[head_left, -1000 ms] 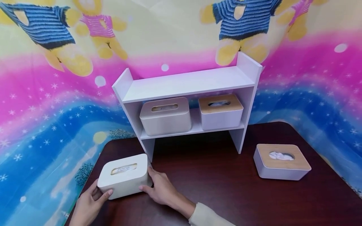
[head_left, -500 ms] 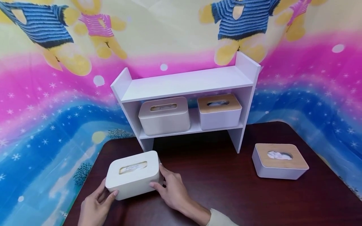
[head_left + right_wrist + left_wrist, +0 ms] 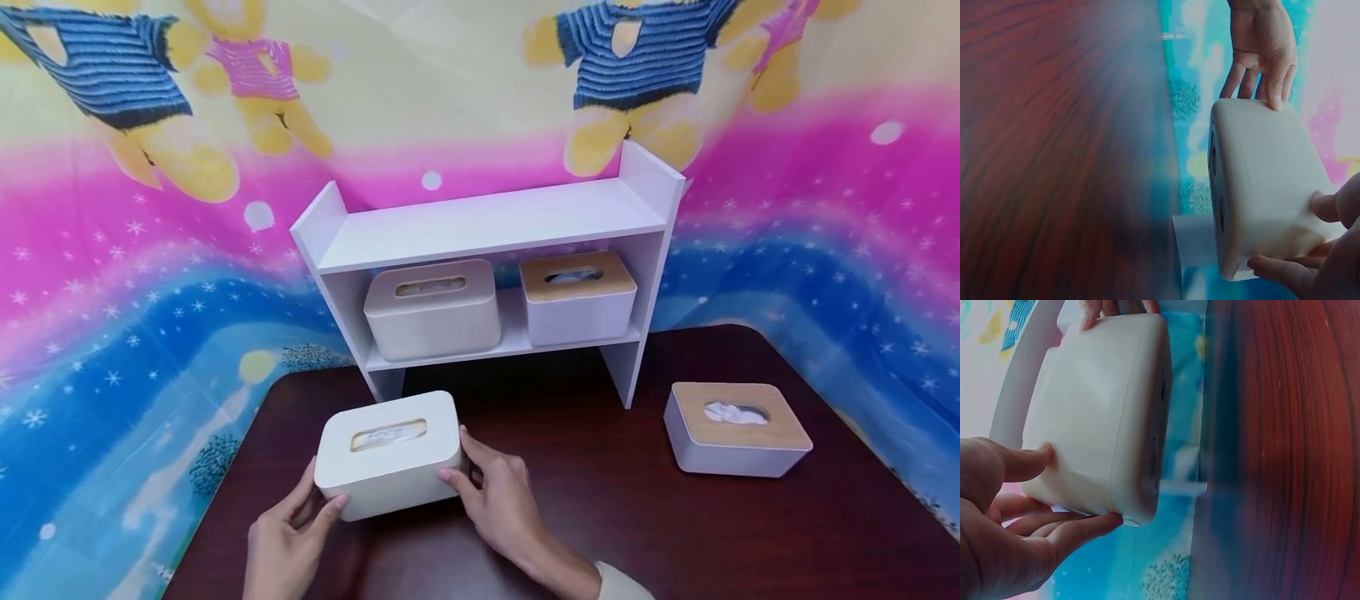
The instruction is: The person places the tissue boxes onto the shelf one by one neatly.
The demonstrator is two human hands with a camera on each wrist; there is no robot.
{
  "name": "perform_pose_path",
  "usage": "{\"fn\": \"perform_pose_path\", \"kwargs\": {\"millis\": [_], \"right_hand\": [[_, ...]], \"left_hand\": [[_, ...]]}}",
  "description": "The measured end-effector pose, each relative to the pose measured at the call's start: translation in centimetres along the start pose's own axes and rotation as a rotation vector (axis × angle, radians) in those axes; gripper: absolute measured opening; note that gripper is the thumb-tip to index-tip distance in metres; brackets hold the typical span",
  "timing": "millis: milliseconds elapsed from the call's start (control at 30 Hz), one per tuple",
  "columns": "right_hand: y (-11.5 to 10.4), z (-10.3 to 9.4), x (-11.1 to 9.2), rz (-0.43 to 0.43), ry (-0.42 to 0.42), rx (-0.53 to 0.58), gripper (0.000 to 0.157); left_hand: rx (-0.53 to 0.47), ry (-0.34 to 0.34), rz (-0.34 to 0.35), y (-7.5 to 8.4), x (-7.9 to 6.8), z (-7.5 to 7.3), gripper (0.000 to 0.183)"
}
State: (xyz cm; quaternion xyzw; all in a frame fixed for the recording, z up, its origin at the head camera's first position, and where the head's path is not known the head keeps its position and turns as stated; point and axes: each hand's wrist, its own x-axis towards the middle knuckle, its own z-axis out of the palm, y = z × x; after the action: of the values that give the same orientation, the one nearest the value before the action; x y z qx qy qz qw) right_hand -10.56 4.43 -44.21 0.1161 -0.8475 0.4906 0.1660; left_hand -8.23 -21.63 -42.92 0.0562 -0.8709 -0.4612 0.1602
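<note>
A cream tissue box [image 3: 397, 492] with an oval slot in its lid is held between both hands, raised off the dark table as the wrist views show. My left hand [image 3: 288, 533] grips its left end, thumb on the front face and fingers around the side. At the opposite end my right hand [image 3: 502, 504] grips it the same way. In the left wrist view the tissue box [image 3: 1091, 406] shows its front face and part of its underside. The right wrist view has the tissue box [image 3: 1272, 181] with both hands at its ends.
Behind stands a white two-tier shelf [image 3: 487, 229]. Its lower tier bears another cream tissue box [image 3: 435, 321] and a white tissue box with a wooden lid [image 3: 577, 308]. A second wooden-lidded tissue box [image 3: 738, 429] sits on the dark table [image 3: 600, 500] at the right. A printed cloth [image 3: 450, 100] hangs behind.
Both hands have carried the cream tissue box to the right and slightly up in the head view, from the left side of the table towards the front of the shelf.
</note>
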Motion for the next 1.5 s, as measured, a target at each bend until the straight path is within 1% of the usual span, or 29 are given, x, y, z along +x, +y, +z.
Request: {"fn": "perform_pose_path", "kwargs": {"millis": [133, 233, 300, 433, 500, 667, 833, 1000, 1167, 1333, 1500], "right_hand": [[0.3, -1.1, 0.0, 0.003, 0.016, 0.047, 0.061], [0.5, -2.0, 0.0, 0.015, 0.03, 0.086, 0.062], [0.6, -2.6, -0.1, 0.027, 0.038, 0.107, 0.063], [1.0, -3.7, -0.3, 0.021, 0.065, 0.079, 0.063], [1.1, -4.2, -0.4, 0.017, 0.074, 0.061, 0.063], [1.4, -5.3, -0.3, 0.023, 0.079, 0.024, 0.062], [1.2, -6.3, -0.2, 0.054, 0.074, 0.008, 0.063], [0.8, -7.0, 0.0, 0.069, 0.06, 0.001, 0.064], [0.1, -7.7, 0.6, 0.07, 0.042, -0.017, 0.063], [-0.6, -8.3, 1.2, 0.04, 0.043, -0.053, 0.063], [-1.4, -8.8, 1.9, -0.003, 0.054, -0.043, 0.062]], "left_hand": [[-0.039, 0.004, 0.041, 0.5, -0.1, 1.0, 0.064], [-0.099, -0.005, 0.072, 0.9, -0.1, 1.7, 0.062], [-0.121, -0.015, 0.1, 1.2, -0.1, 2.1, 0.06], [-0.14, -0.036, 0.155, 1.8, 0.2, 2.5, 0.058], [-0.14, -0.04, 0.171, 2.1, 0.2, 2.7, 0.057], [-0.14, -0.047, 0.18, 2.7, 0.3, 3.1, 0.056], [-0.132, -0.053, 0.182, 3.4, 0.3, 3.3, 0.054], [-0.127, -0.05, 0.175, 4.1, 0.5, 3.2, 0.053], [-0.122, -0.048, 0.168, 4.9, 0.9, 2.7, 0.053], [-0.116, -0.054, 0.175, 5.8, 1.3, 2.0, 0.054], [-0.099, -0.049, 0.207, 6.8, 1.8, 1.2, 0.055]]}}
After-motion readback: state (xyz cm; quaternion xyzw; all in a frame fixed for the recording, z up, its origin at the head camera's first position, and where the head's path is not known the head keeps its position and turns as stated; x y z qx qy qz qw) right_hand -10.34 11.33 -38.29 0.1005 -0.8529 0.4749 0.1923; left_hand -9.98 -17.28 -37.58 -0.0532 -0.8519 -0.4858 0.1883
